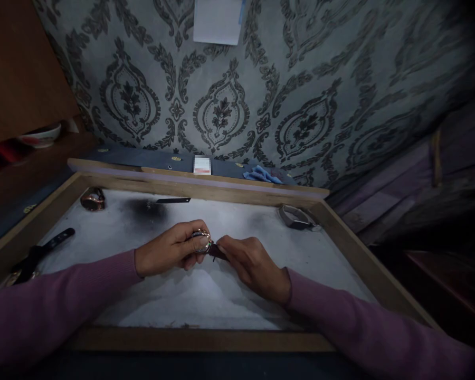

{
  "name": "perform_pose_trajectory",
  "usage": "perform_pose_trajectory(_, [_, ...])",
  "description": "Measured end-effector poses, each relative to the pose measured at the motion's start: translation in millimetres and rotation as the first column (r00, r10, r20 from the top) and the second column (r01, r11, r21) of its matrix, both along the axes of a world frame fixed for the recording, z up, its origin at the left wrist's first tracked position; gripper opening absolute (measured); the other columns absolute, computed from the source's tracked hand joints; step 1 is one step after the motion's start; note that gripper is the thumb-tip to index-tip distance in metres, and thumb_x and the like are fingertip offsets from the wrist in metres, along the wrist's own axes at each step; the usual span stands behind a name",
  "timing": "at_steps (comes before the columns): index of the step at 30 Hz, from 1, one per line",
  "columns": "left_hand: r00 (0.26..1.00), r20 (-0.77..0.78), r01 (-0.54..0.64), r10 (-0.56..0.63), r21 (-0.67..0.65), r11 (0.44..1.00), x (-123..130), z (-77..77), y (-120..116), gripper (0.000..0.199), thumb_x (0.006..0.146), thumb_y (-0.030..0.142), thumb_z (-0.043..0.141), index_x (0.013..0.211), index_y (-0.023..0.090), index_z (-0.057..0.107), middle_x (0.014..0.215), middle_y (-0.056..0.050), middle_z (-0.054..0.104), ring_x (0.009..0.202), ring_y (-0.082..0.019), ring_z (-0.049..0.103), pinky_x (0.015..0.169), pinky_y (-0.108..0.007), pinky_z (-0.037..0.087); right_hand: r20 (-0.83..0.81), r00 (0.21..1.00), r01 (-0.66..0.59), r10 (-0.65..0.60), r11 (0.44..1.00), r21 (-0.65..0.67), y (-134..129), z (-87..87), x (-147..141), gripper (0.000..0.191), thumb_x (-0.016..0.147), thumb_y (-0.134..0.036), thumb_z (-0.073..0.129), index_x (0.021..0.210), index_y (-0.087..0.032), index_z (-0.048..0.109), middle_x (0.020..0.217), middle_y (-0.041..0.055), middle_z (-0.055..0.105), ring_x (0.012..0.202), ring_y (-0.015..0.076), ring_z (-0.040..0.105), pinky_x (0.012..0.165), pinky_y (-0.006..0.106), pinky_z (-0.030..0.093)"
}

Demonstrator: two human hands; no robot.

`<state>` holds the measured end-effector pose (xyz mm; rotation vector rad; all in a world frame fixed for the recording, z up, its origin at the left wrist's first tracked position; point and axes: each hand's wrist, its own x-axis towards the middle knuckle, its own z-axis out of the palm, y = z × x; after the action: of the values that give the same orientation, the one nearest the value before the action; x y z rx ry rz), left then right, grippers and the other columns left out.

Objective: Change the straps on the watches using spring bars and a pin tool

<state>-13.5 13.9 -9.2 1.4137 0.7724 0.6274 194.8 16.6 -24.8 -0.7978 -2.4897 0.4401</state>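
Observation:
Near the middle of a wooden-edged tray (206, 338), my left hand (178, 245) grips a round metal watch case (201, 241), its thumb across the face. My right hand (253, 264) pinches a dark brown strap (218, 252) that meets the right side of the case. A thin dark piece sticks out under the strap, too small to make out. Both hands are above the tray's white surface, close together but apart.
Inside the tray lie a rose-gold watch (93, 199), a black strap (55, 241), a flat dark strip (174, 200) and a grey-framed watch-like item (296, 217). Behind are a small box (202, 165), a blue cloth (261, 174) and a patterned wall.

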Motion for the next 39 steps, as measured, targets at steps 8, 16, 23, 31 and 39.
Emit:
perform_pose_trajectory(8, [0.989, 0.148, 0.024, 0.014, -0.254, 0.967, 0, -6.5, -1, 0.030, 0.084, 0.044, 0.057, 0.076, 0.017, 0.047, 0.061, 0.003, 0.053, 0.042, -0.004, 0.036, 0.039, -0.019, 0.018, 0.025, 0.999, -0.039, 0.037, 0.995, 0.089, 0, -0.1, 1, 0.027, 0.096, -0.015, 0.028, 0.071, -0.021, 0.037, 0.055, -0.0043, 0.041, 0.046, 0.0086, 0.027, 0.045, 0.022, 0.024])
perform_pose_trajectory(16, [0.994, 0.111, 0.014, 0.011, -0.224, 0.975, -1, -8.3, 5, 0.029, 0.081, 0.043, 0.061, 0.080, 0.016, 0.050, 0.061, 0.003, 0.055, 0.043, -0.004, 0.040, 0.040, -0.019, 0.023, 0.017, 1.000, 0.016, -0.014, 0.997, -0.082, 0, 0.2, -1, 0.021, 0.095, -0.016, 0.033, 0.077, -0.020, 0.042, 0.056, -0.0056, 0.040, 0.044, 0.0073, 0.032, 0.046, 0.020, 0.025])
perform_pose_trajectory(23, [0.997, -0.015, -0.080, 0.078, -0.212, 0.974, 3, -2.3, 4, 0.018, 0.067, 0.026, 0.066, 0.073, 0.016, 0.053, 0.054, 0.006, 0.053, 0.042, -0.004, 0.037, 0.040, -0.018, 0.024, 0.064, 0.998, 0.019, -0.007, 0.981, -0.192, 2, 2.0, -1, 0.022, 0.096, -0.021, 0.031, 0.078, -0.020, 0.044, 0.059, -0.0044, 0.043, 0.047, 0.0083, 0.037, 0.048, 0.020, 0.030])
perform_pose_trajectory(31, [0.985, -0.049, -0.173, 0.168, -0.137, 0.975, 2, -5.2, 7, 0.008, 0.061, 0.018, 0.056, 0.067, 0.017, 0.051, 0.047, 0.007, 0.049, 0.040, -0.004, 0.033, 0.039, -0.019, 0.021, -0.018, 0.996, -0.084, 0.082, 0.955, -0.283, 2, 12.8, -1, 0.025, 0.099, -0.021, 0.030, 0.116, -0.017, 0.048, 0.071, -0.0001, 0.057, 0.060, 0.0118, 0.052, 0.060, 0.024, 0.043])
perform_pose_trajectory(39, [0.977, -0.066, -0.210, 0.202, -0.135, 0.968, 1, -8.5, 8, 0.008, 0.060, 0.018, 0.056, 0.064, 0.018, 0.050, 0.046, 0.008, 0.047, 0.039, -0.005, 0.033, 0.039, -0.019, 0.021, -0.054, 0.996, 0.052, -0.074, 0.943, -0.329, 7, 13.4, 0, 0.018, 0.099, -0.026, 0.038, 0.089, -0.018, 0.050, 0.065, -0.0019, 0.061, 0.056, 0.0101, 0.054, 0.056, 0.021, 0.039])
